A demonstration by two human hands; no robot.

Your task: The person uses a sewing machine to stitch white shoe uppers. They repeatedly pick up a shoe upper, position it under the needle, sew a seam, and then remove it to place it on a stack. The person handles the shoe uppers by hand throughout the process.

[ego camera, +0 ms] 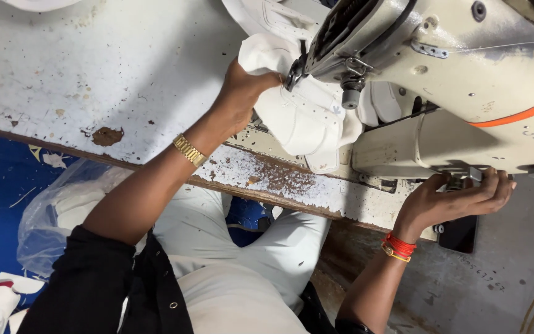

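Observation:
My left hand (242,93), with a gold bracelet on its wrist, grips a white shoe upper (304,117) and holds it at the needle area of a cream sewing machine (465,74). The white piece folds over my fingers and hangs down past the machine's post. My right hand (458,198), with red threads on its wrist, curls around a small wheel or knob under the machine's right end. The needle itself is hidden behind the machine head.
The worn white table (94,68) has chipped paint and a wooden front edge. A clear plastic bag (50,210) with white pieces lies at my left knee on a blue floor. A dark phone-like slab (458,234) sits below the machine.

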